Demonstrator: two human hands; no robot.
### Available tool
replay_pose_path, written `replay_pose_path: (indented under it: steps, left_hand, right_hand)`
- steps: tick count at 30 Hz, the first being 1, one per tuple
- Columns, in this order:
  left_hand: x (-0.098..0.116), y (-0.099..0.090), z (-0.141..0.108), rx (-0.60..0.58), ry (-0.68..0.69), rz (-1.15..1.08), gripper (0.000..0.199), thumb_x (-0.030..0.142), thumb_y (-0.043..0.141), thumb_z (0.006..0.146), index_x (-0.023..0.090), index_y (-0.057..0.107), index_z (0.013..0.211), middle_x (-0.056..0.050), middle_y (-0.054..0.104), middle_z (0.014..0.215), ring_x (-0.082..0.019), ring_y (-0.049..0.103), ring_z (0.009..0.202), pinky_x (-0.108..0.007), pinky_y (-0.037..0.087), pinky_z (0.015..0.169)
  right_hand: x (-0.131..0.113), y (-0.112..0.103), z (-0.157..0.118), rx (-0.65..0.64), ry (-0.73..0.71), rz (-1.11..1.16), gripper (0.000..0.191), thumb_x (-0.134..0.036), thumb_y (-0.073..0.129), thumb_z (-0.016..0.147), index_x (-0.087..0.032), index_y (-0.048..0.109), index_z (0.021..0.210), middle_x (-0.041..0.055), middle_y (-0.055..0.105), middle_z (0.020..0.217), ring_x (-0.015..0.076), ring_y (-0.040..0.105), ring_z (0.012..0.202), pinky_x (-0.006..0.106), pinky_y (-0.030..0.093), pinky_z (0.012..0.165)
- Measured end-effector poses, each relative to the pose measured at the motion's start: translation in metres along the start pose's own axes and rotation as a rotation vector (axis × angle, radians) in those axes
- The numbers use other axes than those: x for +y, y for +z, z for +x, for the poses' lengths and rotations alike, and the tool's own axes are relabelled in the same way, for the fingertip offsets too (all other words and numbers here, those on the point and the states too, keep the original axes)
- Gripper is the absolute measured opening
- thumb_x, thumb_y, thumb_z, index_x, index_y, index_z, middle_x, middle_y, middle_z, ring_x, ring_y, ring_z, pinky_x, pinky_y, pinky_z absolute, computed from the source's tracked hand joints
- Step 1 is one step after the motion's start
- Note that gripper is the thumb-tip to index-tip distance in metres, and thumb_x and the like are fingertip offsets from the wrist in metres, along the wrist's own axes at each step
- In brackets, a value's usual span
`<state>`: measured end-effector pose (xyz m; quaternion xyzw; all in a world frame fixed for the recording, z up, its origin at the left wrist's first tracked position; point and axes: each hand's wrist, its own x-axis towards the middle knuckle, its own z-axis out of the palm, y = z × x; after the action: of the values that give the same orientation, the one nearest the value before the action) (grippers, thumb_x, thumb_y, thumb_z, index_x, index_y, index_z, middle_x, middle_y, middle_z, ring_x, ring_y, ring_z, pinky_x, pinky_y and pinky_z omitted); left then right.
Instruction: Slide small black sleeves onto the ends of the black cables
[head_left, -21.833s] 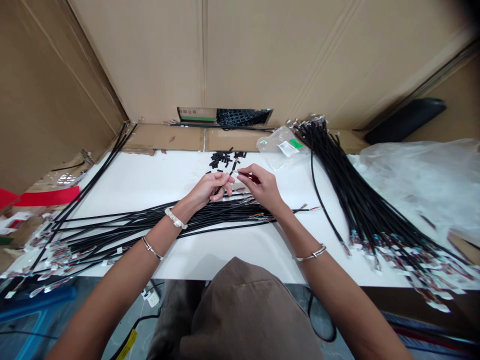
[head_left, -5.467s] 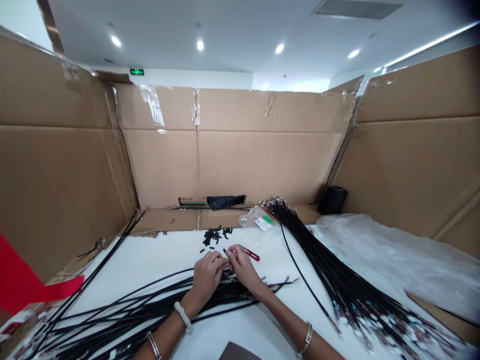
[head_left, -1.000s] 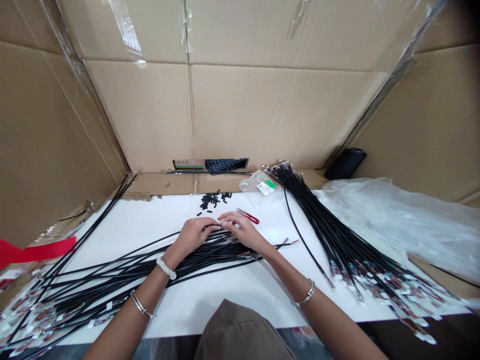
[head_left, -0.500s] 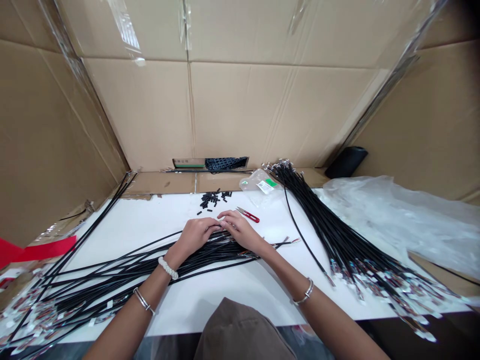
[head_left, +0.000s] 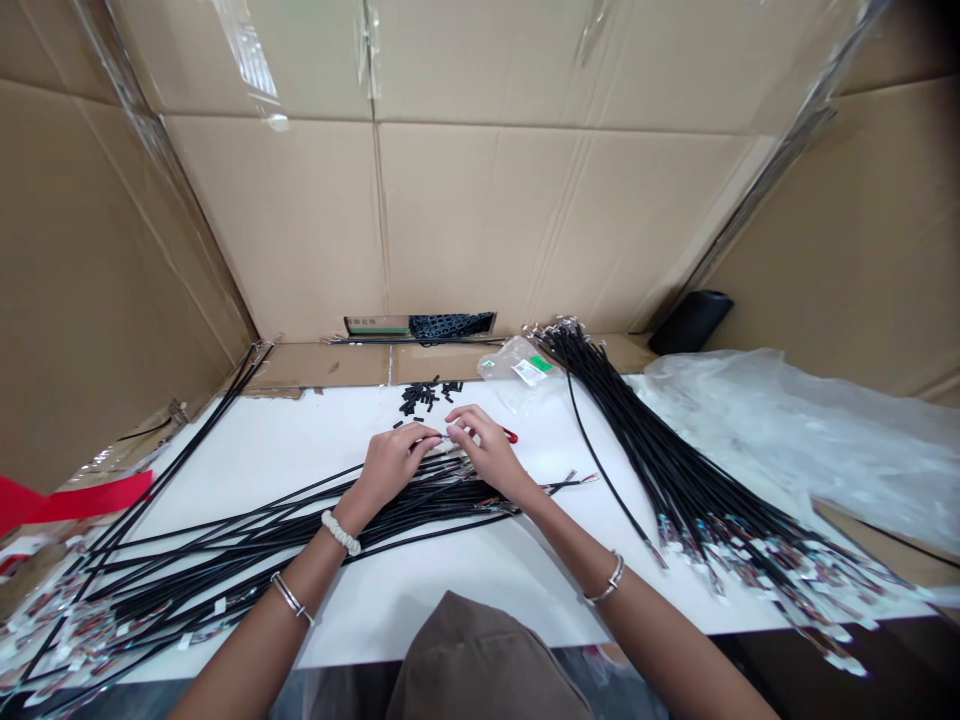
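**Thin cable pinched over the bundle**

My left hand [head_left: 390,465] pinched a thin black cable [head_left: 429,437] while my right hand [head_left: 489,455] curled just beside it, above the loose bundle of black cables [head_left: 300,530], with a small heap of short black tubes [head_left: 424,398] lying just beyond my fingertips.

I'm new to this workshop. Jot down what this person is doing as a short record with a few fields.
Left hand: left hand, fingers pinching a thin cable end
Right hand: right hand, fingers at the same end
Beneath: loose black cables
Nearby: small black tubes; red-handled snips, mostly behind the right hand
Rest: bundled black cables; plastic bag; white table; cardboard walls
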<state>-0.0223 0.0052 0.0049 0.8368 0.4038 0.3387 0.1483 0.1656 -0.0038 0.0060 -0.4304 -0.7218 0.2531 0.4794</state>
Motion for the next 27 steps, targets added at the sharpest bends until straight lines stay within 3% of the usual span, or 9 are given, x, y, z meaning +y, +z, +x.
replay_pose_path:
  steps: [5, 11, 13, 15, 18, 20, 22, 25, 27]
  left_hand:
    - [-0.006, -0.009, 0.002, -0.01, -0.085, -0.035, 0.021, 0.033, 0.053, 0.094, 0.021, 0.07, 0.092, -0.001, 0.073, 0.089, -0.016, 0.066, 0.08, -0.025, 0.044, 0.073]
    - [-0.001, -0.022, 0.002, -0.214, -0.083, -0.043, 0.034, 0.044, 0.046, 0.095, 0.024, 0.073, 0.087, 0.0, 0.071, 0.101, -0.017, 0.065, 0.087, -0.025, 0.044, 0.071]
    - [-0.002, -0.027, 0.003, -0.173, -0.113, -0.065, 0.04, 0.047, 0.041, 0.097, 0.024, 0.073, 0.089, 0.0, 0.07, 0.103, -0.018, 0.064, 0.092, -0.026, 0.044, 0.077]
    - [-0.005, -0.032, 0.004, -0.056, -0.162, -0.096, 0.044, 0.048, 0.037, 0.098, 0.022, 0.072, 0.092, -0.002, 0.07, 0.103, -0.018, 0.064, 0.095, -0.027, 0.044, 0.083]
    - [-0.016, -0.041, 0.006, 0.128, -0.231, -0.094, 0.046, 0.048, 0.035, 0.097, 0.02, 0.071, 0.089, -0.004, 0.071, 0.099, -0.019, 0.064, 0.093, -0.028, 0.045, 0.082]
    - [-0.026, -0.05, 0.007, 0.188, -0.281, -0.015, 0.045, 0.047, 0.036, 0.097, 0.019, 0.07, 0.088, -0.005, 0.071, 0.099, -0.02, 0.064, 0.092, -0.028, 0.046, 0.077]
    - [-0.043, -0.063, 0.01, 0.163, -0.352, 0.146, 0.039, 0.044, 0.039, 0.095, 0.02, 0.069, 0.092, -0.005, 0.071, 0.102, -0.02, 0.064, 0.091, -0.029, 0.046, 0.078]
    - [-0.081, -0.091, 0.013, -0.043, -0.488, 0.396, 0.032, 0.041, 0.046, 0.09, 0.022, 0.068, 0.102, -0.007, 0.07, 0.109, -0.026, 0.064, 0.097, -0.032, 0.047, 0.078]
    - [-0.113, -0.112, 0.014, -0.123, -0.583, 0.496, 0.031, 0.039, 0.049, 0.088, 0.021, 0.068, 0.104, -0.009, 0.07, 0.112, -0.031, 0.063, 0.102, -0.035, 0.047, 0.08]
  right_hand:
    - [0.007, -0.019, 0.008, 0.123, 0.104, 0.047, 0.028, -0.039, 0.053, 0.089, -0.019, 0.058, 0.071, 0.007, 0.06, 0.099, 0.0182, 0.057, 0.095, 0.029, 0.043, 0.074]
    - [0.018, -0.033, 0.012, 0.055, 0.289, 0.236, 0.035, -0.05, 0.054, 0.085, -0.018, 0.065, 0.074, 0.0055, 0.064, 0.094, 0.0184, 0.058, 0.093, 0.031, 0.043, 0.082]
    - [0.023, -0.034, 0.014, 0.16, 0.369, 0.288, 0.035, -0.052, 0.054, 0.083, -0.018, 0.064, 0.081, 0.0038, 0.064, 0.091, 0.0156, 0.057, 0.081, 0.029, 0.044, 0.074]
    - [0.028, -0.035, 0.015, 0.304, 0.412, 0.307, 0.031, -0.049, 0.058, 0.078, -0.019, 0.061, 0.084, -0.0003, 0.058, 0.078, 0.0119, 0.05, 0.065, 0.026, 0.041, 0.062]
    - [0.033, -0.038, 0.015, 0.428, 0.422, 0.274, 0.023, -0.04, 0.059, 0.074, -0.021, 0.055, 0.086, -0.008, 0.039, 0.057, 0.0092, 0.035, 0.049, 0.024, 0.03, 0.048]
    - [0.035, -0.039, 0.013, 0.402, 0.425, 0.233, 0.02, -0.038, 0.056, 0.077, -0.022, 0.054, 0.089, -0.01, 0.031, 0.052, 0.0089, 0.027, 0.045, 0.023, 0.023, 0.044]
    - [0.038, -0.039, 0.012, 0.346, 0.417, 0.154, 0.021, -0.039, 0.052, 0.081, -0.021, 0.054, 0.092, -0.0106, 0.028, 0.049, 0.0093, 0.024, 0.043, 0.023, 0.02, 0.043]
    - [0.048, -0.037, 0.019, 0.228, 0.365, -0.155, 0.026, -0.038, 0.042, 0.088, -0.019, 0.057, 0.098, -0.0087, 0.032, 0.05, 0.0116, 0.033, 0.045, 0.024, 0.029, 0.046]
    - [0.056, -0.035, 0.031, 0.1, 0.326, -0.363, 0.025, -0.031, 0.041, 0.088, -0.017, 0.06, 0.095, -0.0047, 0.047, 0.056, 0.0135, 0.047, 0.054, 0.025, 0.04, 0.055]
